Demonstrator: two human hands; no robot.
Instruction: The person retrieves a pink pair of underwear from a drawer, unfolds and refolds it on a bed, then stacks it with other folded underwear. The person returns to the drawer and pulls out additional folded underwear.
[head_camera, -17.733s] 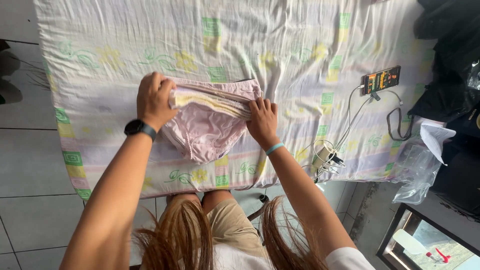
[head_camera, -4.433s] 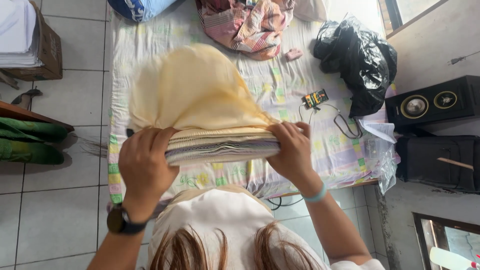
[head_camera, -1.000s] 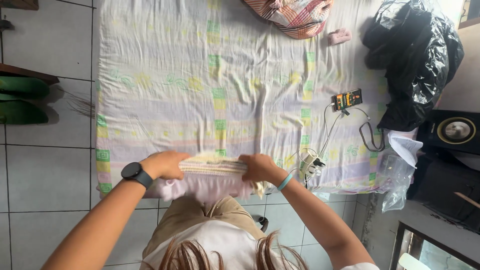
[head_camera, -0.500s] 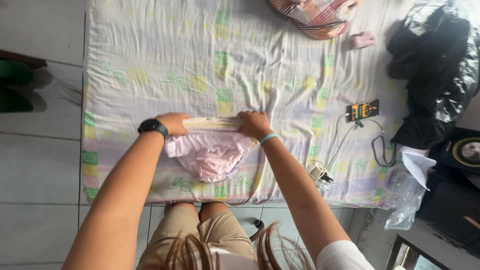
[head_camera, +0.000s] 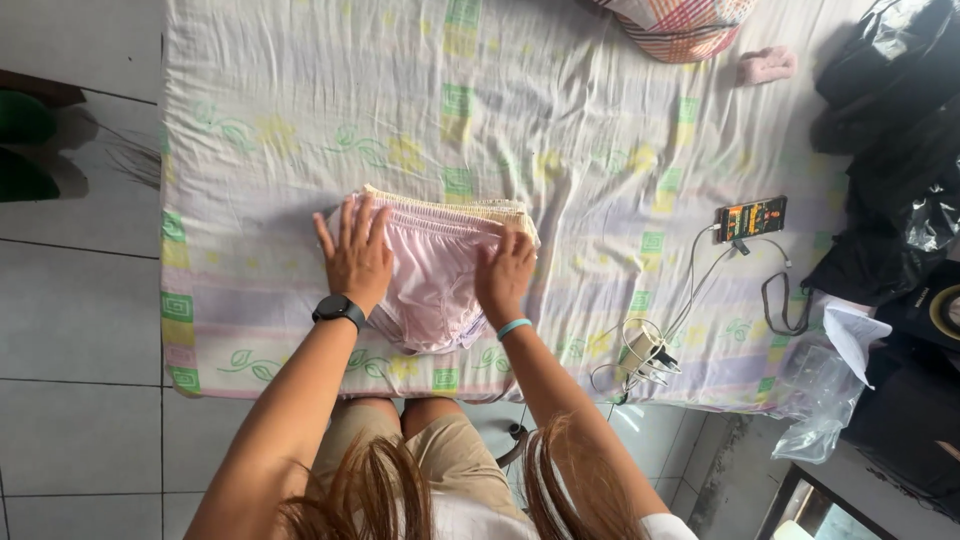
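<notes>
Left edge of the mattress (head_camera: 250, 120), covered by a pale printed sheet: bare cloth, tiled floor (head_camera: 70, 300) beyond it.

Left hand (head_camera: 355, 255), black watch at the wrist: palm down, fingers spread wide and flat on the left half of the pink underwear stack (head_camera: 432, 270). Grips nothing; pressing only.

Stack lies near the mattress's near edge, about midway along it. Top garment pink; yellow and cream waistband edges show in layers along the far side.

Right hand (head_camera: 505, 275), light blue band at the wrist: also flat, fingers together and extended, resting on the stack's right half. Holds nothing.

Right of the hands, near the near edge: white charger (head_camera: 645, 350) with tangled cables. Further right, a phone (head_camera: 751, 218) with lit screen, cable plugged in. Far right corner: small pink item (head_camera: 766, 66), plaid cloth (head_camera: 685, 25) just left of it. Black plastic bag (head_camera: 890, 150) overlaps the right edge; clear plastic bag (head_camera: 815, 400) hangs off the near right corner.
</notes>
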